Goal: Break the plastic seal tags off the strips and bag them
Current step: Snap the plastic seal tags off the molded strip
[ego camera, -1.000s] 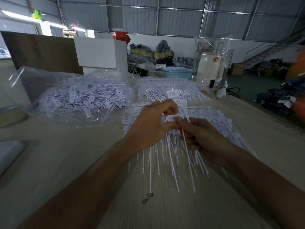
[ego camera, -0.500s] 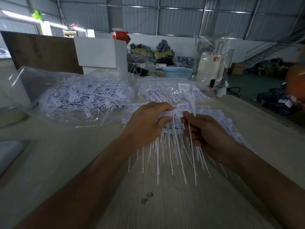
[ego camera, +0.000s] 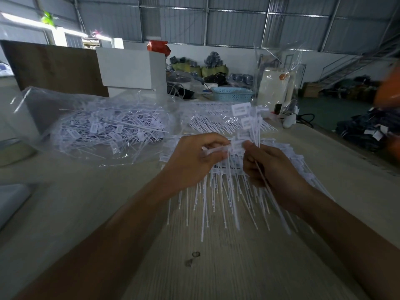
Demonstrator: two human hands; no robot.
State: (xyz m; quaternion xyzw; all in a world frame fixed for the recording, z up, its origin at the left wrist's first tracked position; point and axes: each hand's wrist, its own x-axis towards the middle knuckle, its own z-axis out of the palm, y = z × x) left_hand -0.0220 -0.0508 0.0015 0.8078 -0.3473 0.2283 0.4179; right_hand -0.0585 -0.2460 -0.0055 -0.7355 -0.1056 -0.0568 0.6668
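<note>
Hands have lifted: left hand (ego camera: 194,161) now pinches the strip (ego camera: 218,149) end while right hand (ego camera: 270,167) grips freed tags (ego camera: 249,122), fanning higher above the pile (ego camera: 238,182); bag (ego camera: 104,126) waits left of it on the table (ego camera: 238,267).

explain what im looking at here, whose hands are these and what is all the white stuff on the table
The picture comes from a camera worn on a person's head, looking down at their own bare hands. The left hand and right hand grip a strip of white plastic seal tags between them, above a pile of strips on the wooden table. To the left lies a clear plastic bag filled with loose tags. Behind stand a white box and a blue basket.
</note>
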